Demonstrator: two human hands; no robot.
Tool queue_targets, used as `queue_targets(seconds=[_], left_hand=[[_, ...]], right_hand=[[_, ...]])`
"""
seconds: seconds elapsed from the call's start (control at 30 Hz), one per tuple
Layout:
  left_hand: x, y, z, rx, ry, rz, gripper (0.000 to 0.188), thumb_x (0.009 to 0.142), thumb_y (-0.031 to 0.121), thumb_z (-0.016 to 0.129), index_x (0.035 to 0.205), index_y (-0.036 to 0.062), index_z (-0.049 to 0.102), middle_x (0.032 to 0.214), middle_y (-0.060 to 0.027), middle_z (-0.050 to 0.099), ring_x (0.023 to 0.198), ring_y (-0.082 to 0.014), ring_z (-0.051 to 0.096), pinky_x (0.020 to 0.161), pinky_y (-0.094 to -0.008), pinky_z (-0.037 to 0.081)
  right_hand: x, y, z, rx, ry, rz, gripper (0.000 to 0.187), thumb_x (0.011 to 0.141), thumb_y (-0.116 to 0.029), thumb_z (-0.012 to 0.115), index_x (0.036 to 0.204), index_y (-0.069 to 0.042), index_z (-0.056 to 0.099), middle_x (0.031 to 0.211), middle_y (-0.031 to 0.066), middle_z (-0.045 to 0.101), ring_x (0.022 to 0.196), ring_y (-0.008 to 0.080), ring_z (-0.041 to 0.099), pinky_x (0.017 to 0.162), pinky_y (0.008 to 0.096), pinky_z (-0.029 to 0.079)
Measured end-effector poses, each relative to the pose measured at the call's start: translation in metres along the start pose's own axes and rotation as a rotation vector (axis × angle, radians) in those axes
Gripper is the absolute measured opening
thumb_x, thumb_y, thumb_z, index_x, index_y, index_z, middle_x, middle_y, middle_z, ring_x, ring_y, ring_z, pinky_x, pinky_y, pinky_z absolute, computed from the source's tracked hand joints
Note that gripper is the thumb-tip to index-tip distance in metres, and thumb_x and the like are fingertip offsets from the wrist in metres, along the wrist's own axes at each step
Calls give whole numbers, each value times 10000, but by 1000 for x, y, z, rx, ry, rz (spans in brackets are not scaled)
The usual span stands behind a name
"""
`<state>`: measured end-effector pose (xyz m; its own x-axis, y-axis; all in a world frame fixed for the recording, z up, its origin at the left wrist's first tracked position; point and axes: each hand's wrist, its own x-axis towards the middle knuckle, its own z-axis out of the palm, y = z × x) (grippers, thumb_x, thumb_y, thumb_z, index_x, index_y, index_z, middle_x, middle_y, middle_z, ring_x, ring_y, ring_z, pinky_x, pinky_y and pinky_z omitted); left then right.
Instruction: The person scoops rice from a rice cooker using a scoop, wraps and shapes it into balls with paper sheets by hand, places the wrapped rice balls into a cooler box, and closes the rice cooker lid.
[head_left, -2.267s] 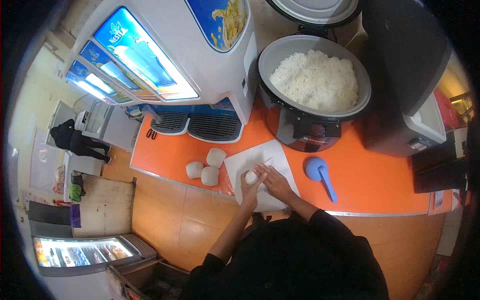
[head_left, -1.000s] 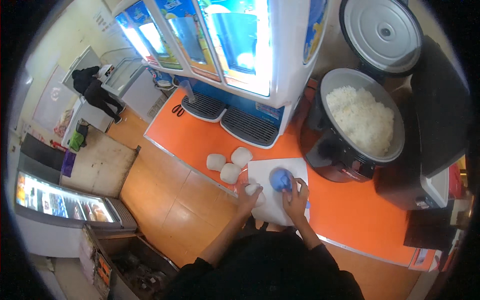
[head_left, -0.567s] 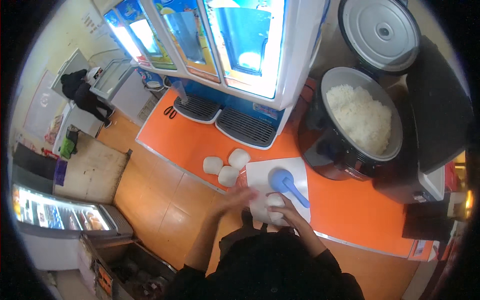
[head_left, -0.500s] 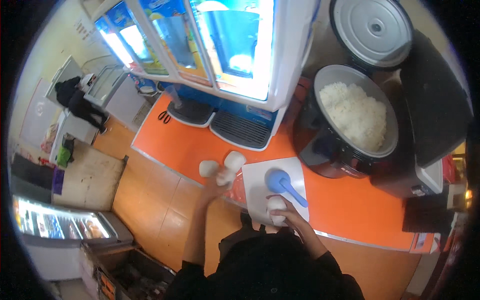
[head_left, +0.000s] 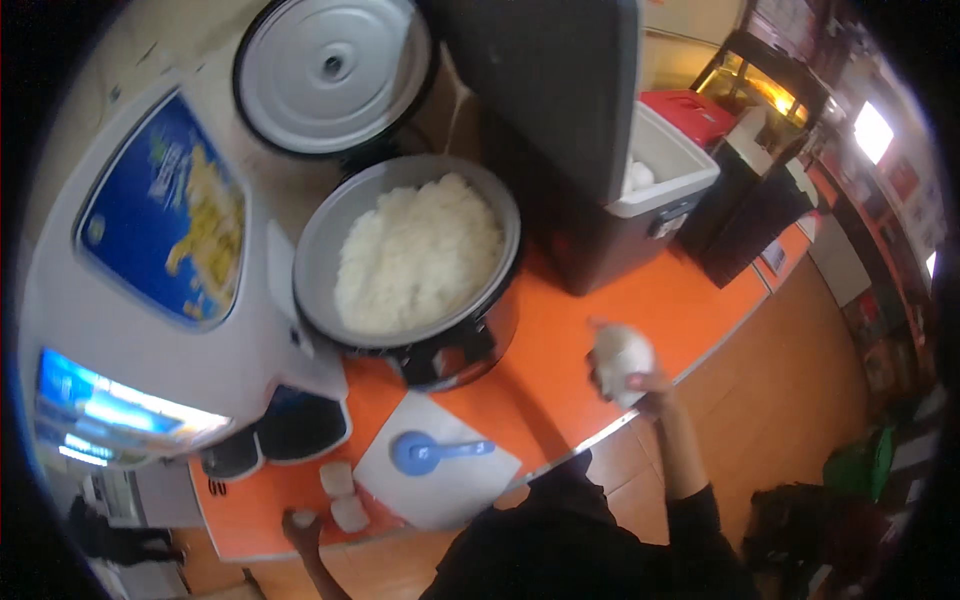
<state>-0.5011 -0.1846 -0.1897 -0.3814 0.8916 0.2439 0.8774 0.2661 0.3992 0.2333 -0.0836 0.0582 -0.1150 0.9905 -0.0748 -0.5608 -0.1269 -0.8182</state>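
My right hand [head_left: 652, 388] is closed around white rounded rice packets [head_left: 622, 352], held above the right part of the orange counter. How many it holds is hard to tell through the blur. Down at the counter's left end, the fingers of my left hand [head_left: 298, 532] curl round another white rice packet [head_left: 304, 518]. Two more pale packets [head_left: 338, 478] lie just right of it. A blue scoop [head_left: 416, 454] rests on a white board [head_left: 440, 500] between my hands. Inside the grey cool box [head_left: 668, 200], whose dark lid stands raised, white packets [head_left: 641, 176] show.
A large black rice cooker [head_left: 470, 365] full of cooked rice stands behind the board, its round lid [head_left: 335, 70] raised. On the left is a drinks dispenser [head_left: 265, 350]. Scissors [head_left: 217, 487] lie near the left end. A black chair-like frame [head_left: 740, 190] stands right of the cool box. A person in dark clothes [head_left: 110, 535] is far left.
My view has swung to the right. My right hand has carried its packets from over the board toward the cool box side. My left hand stays by the packets on the counter.
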Motion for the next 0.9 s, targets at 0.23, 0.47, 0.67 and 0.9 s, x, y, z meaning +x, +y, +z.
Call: queue_targets(seconds=[0.23,0.47,0.67,0.9], left_hand=[[-20,217,-18,-1182,56,-695,291,830,200,736,1051,55,615,987,-110,647,868,-263,636,742,-379,555],[-67,413,75,-2010,-287,-686,427,918,361,604,1244,90,553,1168,-116,623,1059,-300,595,917,-500,473],[-105,542,146,-2093,-640,-827,494,949,414,558,1330,103,515,1253,-122,604,1144,-315,573,991,-548,439],[-110,630,156,-1856,-769,-1005,500,931,379,584,1336,101,489,1270,-130,584,1152,-314,565,991,-538,440]], right_hand=[[68,-227,-109,-529,141,-421,776,634,-281,882,1270,11,544,1188,98,627,1065,209,628,923,370,529],[312,-313,-138,-1149,3,-4,961,567,-313,882,1376,6,472,1261,168,582,1052,267,616,839,385,536],[521,-230,-220,-1668,-145,-69,1258,369,-475,884,1405,65,417,1381,273,493,1211,374,556,927,424,531],[579,-172,-224,-1486,-518,374,977,497,-453,838,1328,-37,537,1310,200,558,1149,347,579,950,424,501]])
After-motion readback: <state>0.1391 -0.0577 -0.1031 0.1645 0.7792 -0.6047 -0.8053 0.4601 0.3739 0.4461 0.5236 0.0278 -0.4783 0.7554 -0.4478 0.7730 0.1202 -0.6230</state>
